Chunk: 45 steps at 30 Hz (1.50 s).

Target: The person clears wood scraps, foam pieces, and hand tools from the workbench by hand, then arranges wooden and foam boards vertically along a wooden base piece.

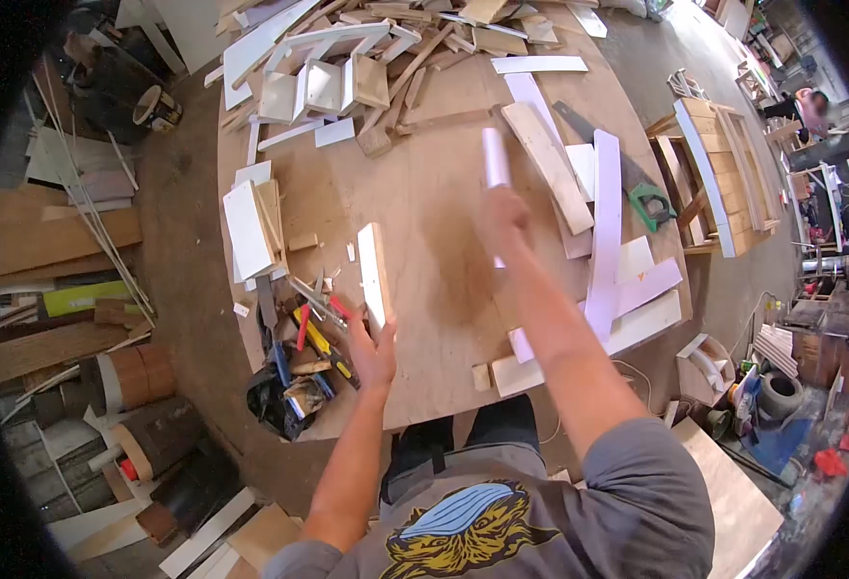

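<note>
Left hand: Your left hand grasps the near end of a white-faced rectangular block with a bare-wood edge; the thumb lies along its side.
Right hand: Your right hand is clenched around a narrow, pale lavender-white piece, which shows above and below the fist. Motion blur hides the finger detail.
Workpiece position: The block points away from you, over the left-centre of the broad brown wooden tabletop. The pale piece is to its right, well apart from it; you cannot tell whether it touches the surface.
Tool cluster: Left of your left hand lie a yellow-and-black tool, red-handled tools and a crumpled black plastic bag.
Left stack: Beyond the tools, white-faced boards lie stacked near the table edge.
Right-side stock: Right of your right hand lie a gently curved bare-wood strip, a long lavender-white board and a handsaw with a green handle.
Far end: White-and-wood compartmented pieces rest before a heaped pile of wooden offcuts.
Floor, right: A slatted wooden frame with a white edge stands beside the table.
</note>
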Each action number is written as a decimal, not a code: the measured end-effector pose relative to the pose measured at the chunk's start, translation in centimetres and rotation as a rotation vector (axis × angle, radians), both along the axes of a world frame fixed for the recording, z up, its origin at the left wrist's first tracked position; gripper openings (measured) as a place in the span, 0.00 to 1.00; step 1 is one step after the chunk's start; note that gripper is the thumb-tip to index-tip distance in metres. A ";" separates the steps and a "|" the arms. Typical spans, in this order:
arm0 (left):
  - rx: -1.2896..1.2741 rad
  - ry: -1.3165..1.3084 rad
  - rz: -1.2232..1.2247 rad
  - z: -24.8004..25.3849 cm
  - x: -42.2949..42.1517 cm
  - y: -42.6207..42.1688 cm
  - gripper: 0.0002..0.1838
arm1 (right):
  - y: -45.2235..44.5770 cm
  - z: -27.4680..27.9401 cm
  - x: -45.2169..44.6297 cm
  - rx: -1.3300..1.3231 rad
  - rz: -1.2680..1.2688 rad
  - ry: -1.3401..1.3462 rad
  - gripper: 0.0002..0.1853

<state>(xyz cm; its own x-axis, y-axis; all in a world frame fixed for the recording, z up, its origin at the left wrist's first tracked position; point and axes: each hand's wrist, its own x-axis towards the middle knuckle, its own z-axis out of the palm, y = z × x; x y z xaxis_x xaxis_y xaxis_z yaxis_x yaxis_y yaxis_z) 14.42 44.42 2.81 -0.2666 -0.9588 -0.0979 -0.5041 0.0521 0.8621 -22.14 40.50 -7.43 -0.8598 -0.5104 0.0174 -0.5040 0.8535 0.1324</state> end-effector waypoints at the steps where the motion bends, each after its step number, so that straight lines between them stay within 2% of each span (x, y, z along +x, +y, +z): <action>1: -0.016 -0.042 -0.015 -0.2 -0.6 0.4 0.33 | -1.7 -4.8 1.2 0.098 0.170 0.343 0.07; 4: -0.131 -0.211 -0.032 -2.1 -2.1 0.1 0.36 | -5.0 -2.9 8.3 -0.313 0.485 0.282 0.05; 5: -0.180 -0.276 -0.033 -2.5 -2.9 0.0 0.37 | -5.6 -3.1 9.1 -0.422 0.450 -0.022 0.07; 7: -0.207 -0.399 -0.053 -2.7 -4.3 -0.4 0.39 | -3.2 -2.0 9.1 -0.413 0.575 -0.222 0.11; 9: -0.212 -0.479 -0.084 -3.0 -5.7 -1.0 0.40 | -1.5 -0.1 8.0 -0.414 0.548 -0.438 0.16; 11: -0.186 -0.568 -0.043 -3.6 -7.4 -1.2 0.42 | 1.1 2.0 5.3 -0.418 0.344 -0.667 0.21; 14: -0.172 -0.684 -0.029 -4.2 -9.0 -1.3 0.45 | 4.2 11.1 0.1 -0.086 0.133 -0.599 0.29; 16: -0.133 -0.739 0.041 -4.8 -10.0 -1.1 0.45 | 6.6 8.7 -5.5 -0.052 0.208 -0.288 0.39; 18: -0.150 -0.791 0.093 -4.8 -11.1 -0.5 0.45 | 9.2 7.3 -9.4 -0.085 0.192 -0.018 0.45; 20: -0.233 -0.836 0.126 -4.5 -12.3 0.0 0.46 | 10.3 7.6 -11.9 -0.030 0.191 -0.163 0.43; 23: -0.398 -0.652 0.091 -3.9 -16.5 1.2 0.43 | 9.8 7.6 -12.0 -0.051 0.223 -0.348 0.43; 26: -0.320 -0.455 0.055 -3.4 -21.7 1.2 0.38 | 10.2 4.6 -7.9 -0.249 0.351 -0.368 0.42; 28: -0.283 -0.333 0.036 -3.7 -24.9 0.3 0.35 | 10.9 6.7 -5.1 -0.300 0.396 -0.403 0.38; 31: -0.191 -0.279 -0.018 -2.8 -28.7 -0.6 0.32 | 11.6 5.7 -3.7 -0.317 0.445 -0.557 0.34; 32: -0.162 -0.275 -0.040 -2.6 -29.7 -0.9 0.32 | 11.4 5.7 -4.1 -0.368 0.446 -0.512 0.23; 35: -0.195 -0.293 -0.044 -4.1 -30.9 -1.3 0.32 | 6.8 6.0 -9.3 -0.258 0.426 -0.438 0.24; 37: -0.150 -0.234 -0.020 -3.8 -31.3 -1.2 0.31 | 2.7 6.5 -13.0 -0.317 0.424 -0.376 0.30; 39: -0.122 -0.181 0.009 -3.2 -31.3 -1.0 0.29 | 0.0 5.3 -15.1 -0.382 0.573 -0.088 0.29; 42: -0.023 -0.136 0.046 -1.2 -31.4 -1.2 0.26 | -2.5 3.2 -16.2 -0.236 0.539 0.037 0.23; 45: 0.074 -0.004 0.087 -0.7 -30.9 -2.3 0.24 | -2.3 4.5 -15.7 -0.351 0.519 -0.369 0.17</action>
<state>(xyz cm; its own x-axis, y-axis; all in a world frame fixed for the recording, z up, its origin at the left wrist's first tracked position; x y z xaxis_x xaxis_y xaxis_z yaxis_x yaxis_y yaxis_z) -16.48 42.09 2.09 -0.1819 -0.9684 -0.1705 -0.5077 -0.0560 0.8597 -37.86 38.22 -2.93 -0.4900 -0.8717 0.0108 -0.8144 0.4533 -0.3624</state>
